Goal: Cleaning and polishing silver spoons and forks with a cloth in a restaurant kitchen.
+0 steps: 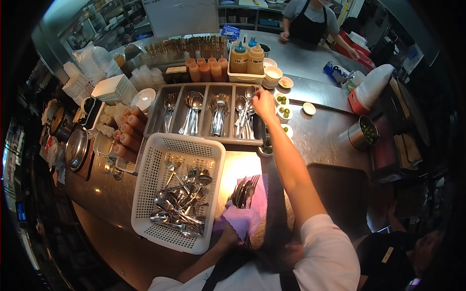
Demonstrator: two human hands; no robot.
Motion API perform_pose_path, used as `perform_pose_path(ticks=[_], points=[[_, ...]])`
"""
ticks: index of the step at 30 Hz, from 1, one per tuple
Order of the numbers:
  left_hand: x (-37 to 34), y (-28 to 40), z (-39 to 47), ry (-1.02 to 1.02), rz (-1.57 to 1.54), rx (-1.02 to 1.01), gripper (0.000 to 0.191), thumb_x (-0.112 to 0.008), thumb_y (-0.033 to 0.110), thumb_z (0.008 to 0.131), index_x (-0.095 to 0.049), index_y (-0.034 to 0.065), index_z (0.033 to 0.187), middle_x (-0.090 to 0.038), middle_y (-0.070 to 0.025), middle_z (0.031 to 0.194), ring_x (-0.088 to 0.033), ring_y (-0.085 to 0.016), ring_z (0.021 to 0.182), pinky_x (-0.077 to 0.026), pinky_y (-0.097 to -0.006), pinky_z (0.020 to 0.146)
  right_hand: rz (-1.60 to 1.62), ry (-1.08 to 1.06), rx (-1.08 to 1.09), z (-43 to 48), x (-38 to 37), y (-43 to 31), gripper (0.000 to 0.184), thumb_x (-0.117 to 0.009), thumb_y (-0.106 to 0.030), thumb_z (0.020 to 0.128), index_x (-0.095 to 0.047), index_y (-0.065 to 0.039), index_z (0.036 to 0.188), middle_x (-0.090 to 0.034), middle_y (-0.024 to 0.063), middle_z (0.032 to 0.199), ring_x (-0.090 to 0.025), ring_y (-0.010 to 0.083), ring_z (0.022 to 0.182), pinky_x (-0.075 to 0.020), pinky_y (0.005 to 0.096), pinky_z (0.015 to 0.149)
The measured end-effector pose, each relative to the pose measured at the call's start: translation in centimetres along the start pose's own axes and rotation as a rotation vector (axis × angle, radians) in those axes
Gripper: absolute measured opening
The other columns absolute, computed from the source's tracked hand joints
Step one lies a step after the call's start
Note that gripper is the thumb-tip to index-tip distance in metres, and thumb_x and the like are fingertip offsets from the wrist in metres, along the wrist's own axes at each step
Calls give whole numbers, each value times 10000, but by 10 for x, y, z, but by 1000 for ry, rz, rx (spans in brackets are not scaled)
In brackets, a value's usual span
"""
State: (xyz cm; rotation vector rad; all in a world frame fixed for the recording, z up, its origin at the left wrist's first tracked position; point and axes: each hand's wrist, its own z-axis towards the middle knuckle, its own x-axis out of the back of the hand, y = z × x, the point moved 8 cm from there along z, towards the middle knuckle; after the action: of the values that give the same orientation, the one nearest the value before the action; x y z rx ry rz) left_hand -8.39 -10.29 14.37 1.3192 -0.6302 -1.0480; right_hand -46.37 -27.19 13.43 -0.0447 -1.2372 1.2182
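Note:
My left hand grips a bundle of forks and knives through a purple cloth, low over the steel counter. My right arm reaches forward. The fingers of my right hand close on a spoon at the rightmost compartment of a grey cutlery tray. Spoons and other cutlery lie in that compartment, partly hidden by the hand. Other compartments hold spoons and forks. Left of the cloth, a white perforated basket contains a jumble of loose cutlery.
Small bowls of green citrus line the tray's right side. Sauce bottles stand behind it, more bottles to its left. A dark tray and a metal pot are at right. A person in an apron stands across the counter.

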Motion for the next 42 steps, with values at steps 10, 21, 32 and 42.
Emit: perform_pose_path(ticks=[10, 21, 32, 42], points=[[15, -60, -21, 1, 260, 47, 550, -774, 230, 653, -550, 14, 1106, -585, -67, 996, -579, -198, 918, -459, -330, 816, -179, -9, -221, 42, -39, 26, 384, -596, -226, 805, -478, -33, 1115, -661, 220, 921, -597, 403, 975, -432, 504, 851], [-4, -51, 0, 87, -808, 447, 186, -533, 241, 871, -468, 71, 830, -424, -26, 750, -419, -140, 662, -336, -279, 570, 176, 119, 2, 41, 30, -15, 238, -575, -135, 810, -664, -13, 994, -675, 201, 874, -660, 346, 834, -505, 408, 767], [12, 12, 23, 407, -283, 218, 145, -575, 145, 764, -565, 34, 671, -536, -137, 609, -545, -240, 523, -432, -334, 473, 1237, -865, -255, -262, 54, -84, 328, -590, -109, 867, -559, -39, 1186, -617, 51, 1097, -584, 133, 958, -459, 272, 846], [16, 100, 24, -117, 737, -171, 198, -522, 107, 871, -608, 15, 717, -577, -40, 659, -564, -157, 641, -449, -298, 562, 122, -837, 541, -260, 154, -91, 480, -805, -305, 654, -651, -68, 1042, -631, 85, 1001, -582, 258, 978, -439, 337, 872]])
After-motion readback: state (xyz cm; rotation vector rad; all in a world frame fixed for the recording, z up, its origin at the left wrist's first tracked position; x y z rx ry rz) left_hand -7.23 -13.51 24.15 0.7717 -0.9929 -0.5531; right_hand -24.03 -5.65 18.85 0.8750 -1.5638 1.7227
